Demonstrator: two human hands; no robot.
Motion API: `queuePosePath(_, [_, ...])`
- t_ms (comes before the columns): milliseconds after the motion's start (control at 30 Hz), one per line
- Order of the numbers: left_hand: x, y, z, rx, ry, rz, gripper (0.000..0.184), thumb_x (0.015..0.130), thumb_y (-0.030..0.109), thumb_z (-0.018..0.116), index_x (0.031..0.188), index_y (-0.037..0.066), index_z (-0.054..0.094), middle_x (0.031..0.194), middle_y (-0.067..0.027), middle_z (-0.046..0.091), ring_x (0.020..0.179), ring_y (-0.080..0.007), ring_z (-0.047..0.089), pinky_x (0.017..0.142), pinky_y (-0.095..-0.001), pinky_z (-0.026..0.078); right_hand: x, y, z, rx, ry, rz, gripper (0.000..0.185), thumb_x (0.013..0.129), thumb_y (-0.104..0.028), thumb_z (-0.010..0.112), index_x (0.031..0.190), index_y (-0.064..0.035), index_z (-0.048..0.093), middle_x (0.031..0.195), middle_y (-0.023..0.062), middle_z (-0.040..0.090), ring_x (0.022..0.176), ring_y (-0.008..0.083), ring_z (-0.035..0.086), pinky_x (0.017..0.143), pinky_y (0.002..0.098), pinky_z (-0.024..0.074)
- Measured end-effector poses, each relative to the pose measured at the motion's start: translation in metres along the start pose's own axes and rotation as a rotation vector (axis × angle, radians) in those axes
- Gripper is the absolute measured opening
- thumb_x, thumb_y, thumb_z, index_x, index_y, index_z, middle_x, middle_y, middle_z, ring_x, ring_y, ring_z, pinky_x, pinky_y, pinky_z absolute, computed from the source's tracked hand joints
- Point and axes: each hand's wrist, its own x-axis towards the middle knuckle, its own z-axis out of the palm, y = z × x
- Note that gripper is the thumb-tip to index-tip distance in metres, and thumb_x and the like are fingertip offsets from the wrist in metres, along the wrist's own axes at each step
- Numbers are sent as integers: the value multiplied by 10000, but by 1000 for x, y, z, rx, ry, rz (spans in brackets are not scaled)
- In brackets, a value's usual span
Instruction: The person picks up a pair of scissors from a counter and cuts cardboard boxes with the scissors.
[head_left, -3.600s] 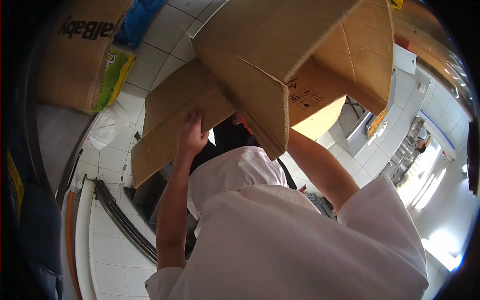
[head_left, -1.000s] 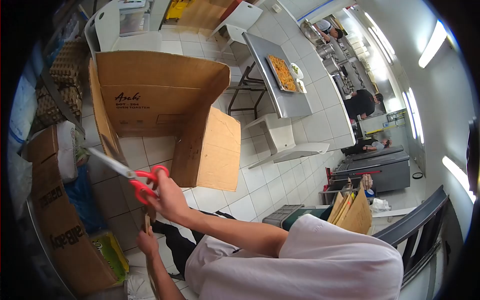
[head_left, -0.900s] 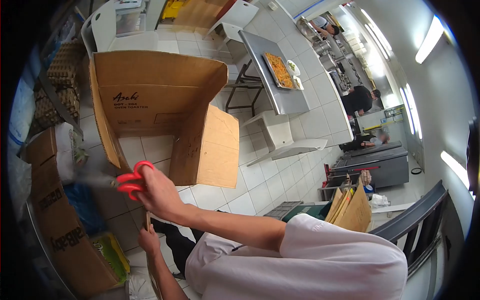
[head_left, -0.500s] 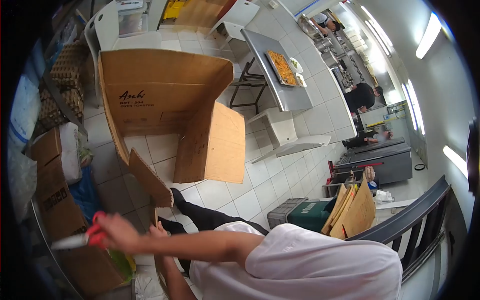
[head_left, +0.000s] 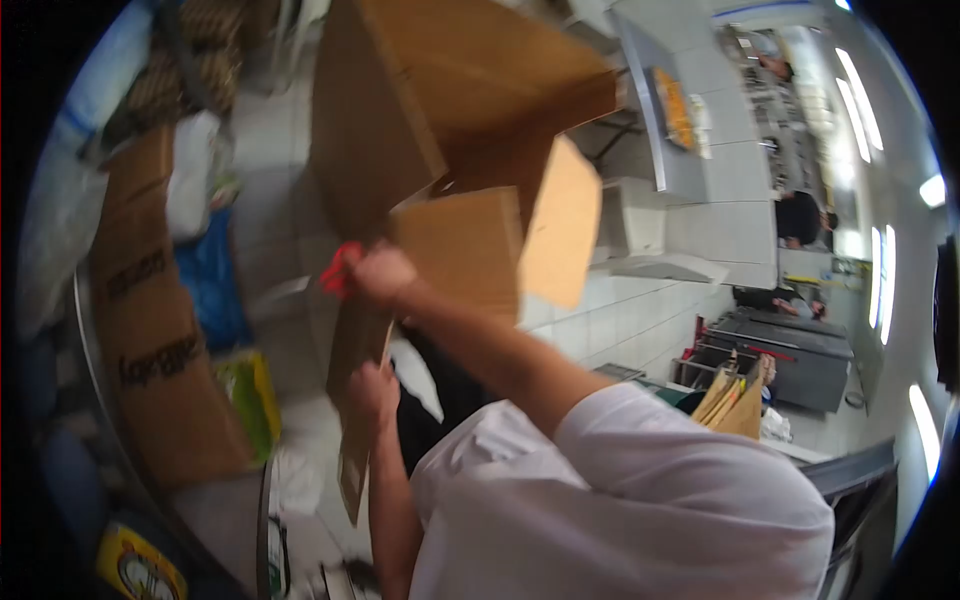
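A pair of scissors (head_left: 340,270) with red handles is in my right hand (head_left: 385,273), its fingers closed round the handles. The blade points left and is smeared by motion. My left hand (head_left: 373,390) grips the edge of a cardboard panel (head_left: 356,440) just below. The panel stands on edge between my hands and the floor. Beyond them rises a large opened cardboard box (head_left: 375,120) with its flaps spread. Whether the panel joins the box is hidden behind my right hand.
To the left lie a long cardboard carton (head_left: 170,370) and a blue plastic bag (head_left: 213,280). A steel table (head_left: 650,110) holds a tray of orange food (head_left: 675,108). A white chair (head_left: 640,235) stands beyond the box. Folded cardboard (head_left: 735,405) leans at right; people work in the background.
My right hand has swung the scissors from the far left over to the cardboard panel. My left hand has come up with the panel. The whole view has shifted and the box appears nearer.
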Motion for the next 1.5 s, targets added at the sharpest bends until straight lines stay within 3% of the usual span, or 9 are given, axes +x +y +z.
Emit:
queuePosePath(33, [3, -6, 3, -1, 53, 14, 437, 913, 415, 606, 862, -10, 694, 819, -281, 664, 837, -470, 647, 746, -532, 513, 8, 1, 12, -78, 58, 96, 335, 861, -304, 618, 1044, -38, 527, 864, 153, 706, 837, 324, 684, 758, 435, 531])
queuePosePath(200, [2, -37, 20, -173, 63, -62, 364, 913, 339, 634, 993, -13, 683, 868, -279, 670, 860, -466, 644, 765, -531, 506, 7, 26, 24, 65, -5, 236, 465, 919, -428, 552, 1166, -40, 484, 915, 204, 693, 892, 383, 676, 778, 473, 537])
queuePosePath(400, [-2, -61, 52, -210, 16, -195, 394, 880, 366, 684, 901, -26, 705, 875, -262, 681, 871, -457, 648, 764, -510, 506, -8, 32, 30, 105, -264, 318, 477, 912, -432, 576, 1228, -83, 496, 1044, 187, 677, 964, 352, 673, 793, 464, 544])
queuePosePath(533, [2, -60, 65, -228, -97, -224, 369, 875, 321, 685, 988, -30, 692, 886, -251, 682, 866, -448, 654, 764, -509, 510, -13, 12, 42, 165, -469, 371, 500, 915, -435, 569, 1236, -58, 495, 1062, 208, 671, 1000, 365, 663, 830, 458, 537])
queuePosePath(600, [-2, -60, 90, -235, 99, 26, 343, 851, 251, 689, 1067, -14, 656, 905, -236, 683, 860, -434, 661, 759, -508, 522, -17, 13, 84, 169, -468, 395, 514, 922, -436, 553, 1237, -34, 487, 1065, 225, 667, 1001, 378, 660, 835, 472, 531])
queuePosePath(933, [9, -58, 92, -179, -91, 56, 172, 811, 108, 659, 959, 20, 651, 846, -236, 669, 832, -416, 659, 732, -501, 534, -47, 26, 131, 247, -480, 517, 512, 959, -435, 493, 1202, 13, 440, 1040, 267, 661, 978, 433, 647, 848, 513, 505])
queuePosePath(1033, [-2, -79, 76, -138, -304, 88, 129, 805, 129, 667, 870, 17, 674, 812, -235, 661, 809, -413, 652, 717, -498, 530, -83, 33, 157, 354, -493, 443, 503, 964, -447, 492, 1193, -2, 443, 1007, 278, 657, 960, 444, 642, 836, 511, 496])
queuePosePath(1267, [-12, -103, 58, -62, -274, 132, 126, 754, 140, 720, 807, 26, 709, 780, -225, 662, 801, -406, 656, 715, -487, 522, -128, 14, 170, 490, -494, 352, 441, 977, -421, 493, 1106, -2, 444, 973, 312, 632, 949, 473, 618, 818, 525, 471])
queuePosePath(1500, [19, -105, 48, -57, -499, 162, 342, 775, 288, 778, 987, 23, 735, 828, -253, 667, 889, -419, 648, 818, -482, 510, -132, 18, 179, 465, -483, 425, 423, 988, -402, 482, 1068, 12, 452, 978, 321, 627, 948, 492, 609, 816, 541, 466])
